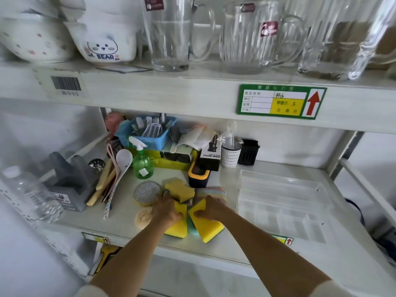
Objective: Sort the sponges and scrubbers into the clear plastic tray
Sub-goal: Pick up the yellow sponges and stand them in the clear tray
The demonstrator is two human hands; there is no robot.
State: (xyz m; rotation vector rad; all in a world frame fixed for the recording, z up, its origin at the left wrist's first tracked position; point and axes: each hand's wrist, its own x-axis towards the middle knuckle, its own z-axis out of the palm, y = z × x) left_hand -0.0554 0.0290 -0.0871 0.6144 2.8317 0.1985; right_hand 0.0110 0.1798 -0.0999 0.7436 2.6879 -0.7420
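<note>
On the white shelf (132, 215), at the far left, a grey plastic holder (70, 181) stands beside a bundle of long-handled spoons (116, 174). A green translucent spray bottle (142, 161) stands behind a round silver wire scrubber (147, 192), which lies just left of a yellow foam sponge (180, 189). A pale round loofah pad (143, 218) sits near the shelf's front edge, touching the left wrist.

The left hand (168, 211) reaches in palm down, fingers curled and clamped on a flat yellow sponge (177, 229). Just beside it, the right hand (211, 207) likewise presses down, its fingers closed over the upper edge of a second yellow sponge with a green underside (210, 228). The two sponges lie side by side, close to touching. Behind the right hand lies a striped pastel cloth (212, 191), and behind that a dark soap dispenser with an orange rim (198, 176).

To the right, well apart from the sponges, the clear plastic tray with divided compartments (282, 202) rests on the shelf; nothing can be seen inside it.
</note>
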